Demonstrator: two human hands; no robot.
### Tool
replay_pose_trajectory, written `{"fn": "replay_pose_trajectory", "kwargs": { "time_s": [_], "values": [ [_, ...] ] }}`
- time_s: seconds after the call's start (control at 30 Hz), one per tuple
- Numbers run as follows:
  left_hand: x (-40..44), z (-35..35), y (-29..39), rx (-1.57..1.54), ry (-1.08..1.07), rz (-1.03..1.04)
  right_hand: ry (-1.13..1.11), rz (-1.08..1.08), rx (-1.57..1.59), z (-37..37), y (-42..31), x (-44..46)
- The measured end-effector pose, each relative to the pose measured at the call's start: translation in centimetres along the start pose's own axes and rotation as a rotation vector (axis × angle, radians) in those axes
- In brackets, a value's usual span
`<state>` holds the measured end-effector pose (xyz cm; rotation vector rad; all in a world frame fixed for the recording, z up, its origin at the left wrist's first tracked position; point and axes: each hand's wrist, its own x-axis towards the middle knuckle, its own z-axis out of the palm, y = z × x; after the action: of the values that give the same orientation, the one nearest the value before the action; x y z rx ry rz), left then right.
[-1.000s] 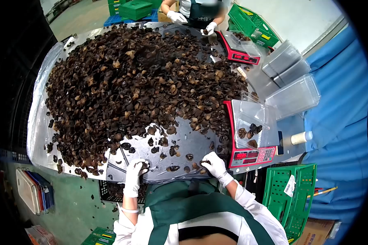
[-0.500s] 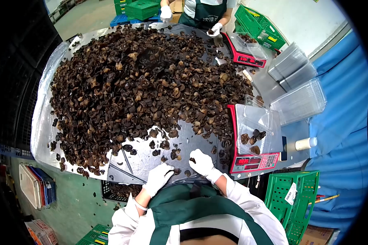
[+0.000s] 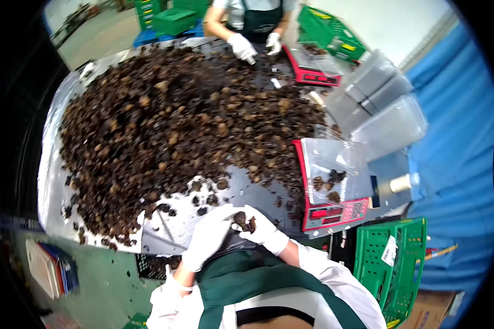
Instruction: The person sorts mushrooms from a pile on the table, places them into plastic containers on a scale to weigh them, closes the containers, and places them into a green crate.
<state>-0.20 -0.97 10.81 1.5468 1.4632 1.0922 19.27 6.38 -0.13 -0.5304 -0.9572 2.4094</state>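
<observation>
Dark brown wood ear mushrooms (image 3: 245, 222) sit between my two white-gloved hands, just past the table's near edge. My right hand (image 3: 262, 233) has its fingers closed around them. My left hand (image 3: 209, 237) comes in from the other side, its fingertips meeting the right hand's at the mushrooms; blur hides whether it grips any. A large heap of wood ears (image 3: 164, 126) covers most of the metal table (image 3: 241, 186). To the right, a clear plastic box (image 3: 335, 170) with a few wood ears inside rests on a red scale (image 3: 329, 216).
Opposite, a person in white gloves (image 3: 241, 48) works near a second red scale (image 3: 315, 77). Stacked clear boxes (image 3: 389, 120), a phone (image 3: 374, 192) and a white roll (image 3: 403, 183) lie at the right. A green crate (image 3: 389, 263) stands by my right side.
My hands have come together from apart, with wood ears now between them. The view has shifted slightly. Opposite, the person's left-side hand has reached down to the heap.
</observation>
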Motion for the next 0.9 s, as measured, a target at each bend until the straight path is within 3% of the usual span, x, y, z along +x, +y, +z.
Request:
{"fn": "replay_pose_trajectory", "kwargs": {
  "time_s": [0.03, 0.07, 0.17, 0.23, 0.27, 0.3, 0.37, 0.43, 0.5, 0.53, 0.57, 0.6, 0.63, 0.67, 0.7, 0.73, 0.77, 0.8, 0.83, 0.9],
  "values": [
    [0.2, -0.4, -1.1, 0.030, 0.080, -0.089, -0.032, 0.210, 0.501, 0.1, -2.0, 0.6],
    [0.2, -1.2, -0.8, 0.164, 0.204, -0.060, 0.168, 0.166, 0.361, 0.8, -3.6, 0.3],
    [-0.1, -1.7, -7.6, -0.060, 0.479, -0.255, 0.195, -0.092, 0.373, 3.3, -11.4, -1.4],
    [-0.2, -2.0, -10.8, 0.000, 0.563, -0.283, 0.436, -0.483, -0.263, 3.3, -14.8, -2.0],
    [-0.3, -1.9, -11.8, -0.005, 0.588, -0.285, 0.546, -0.584, -0.670, 4.0, -16.9, -2.8],
    [-0.4, -2.0, -13.3, 0.194, 0.572, -0.224, 0.638, -0.677, -1.080, 4.0, -18.9, -3.8],
    [0.1, -2.1, -13.0, 0.350, 0.515, -0.193, 0.753, -0.611, -0.394, -1.2, -21.0, -5.7],
    [0.6, -1.5, -13.0, 0.376, 0.490, -0.149, 0.796, -0.598, -0.487, -3.1, -22.6, -7.3],
    [0.7, -0.8, -13.4, 0.377, 0.448, -0.161, 1.157, -0.639, -1.124, -3.8, -22.4, -7.2],
    [0.6, -0.5, -14.2, 0.398, 0.465, -0.160, 1.147, -0.871, -1.364, -4.1, -21.5, -6.4],
    [0.4, -0.1, -15.1, 0.419, 0.478, -0.159, 1.063, -0.855, -1.499, -1.1, -21.1, -5.3],
    [0.2, -0.1, -15.5, 0.408, 0.475, -0.149, 0.972, -0.725, -1.376, 3.5, -20.1, -3.5],
    [0.0, -0.2, -15.5, 0.415, 0.469, -0.151, 0.816, -0.683, -1.500, 5.3, -18.7, -1.8],
    [0.0, -0.2, -15.4, 0.212, 0.492, -0.237, 0.550, -0.752, -1.638, 4.9, -16.4, 0.1],
    [0.1, -0.1, -15.3, 0.007, 0.512, -0.322, 0.505, -0.484, -1.333, 6.6, -14.2, 1.8],
    [0.0, -0.6, -14.1, -0.089, 0.491, -0.398, 0.342, -0.460, -1.422, 5.2, -10.8, 4.1],
    [-0.5, -0.7, -15.0, -0.090, 0.487, -0.404, 0.302, -0.272, -1.327, 6.1, -8.5, 5.7],
    [-1.0, -0.9, -14.7, -0.100, 0.493, -0.394, 0.209, -0.332, -1.435, 5.2, -5.6, 7.2],
    [-1.2, -1.1, -13.7, -0.118, 0.489, -0.379, 0.092, -0.287, -1.804, 4.5, -3.7, 8.6],
    [-1.6, -1.7, -10.8, -0.240, 0.488, -0.384, 0.025, -0.327, -1.982, 0.9, 1.0, 10.9]
  ]
}}
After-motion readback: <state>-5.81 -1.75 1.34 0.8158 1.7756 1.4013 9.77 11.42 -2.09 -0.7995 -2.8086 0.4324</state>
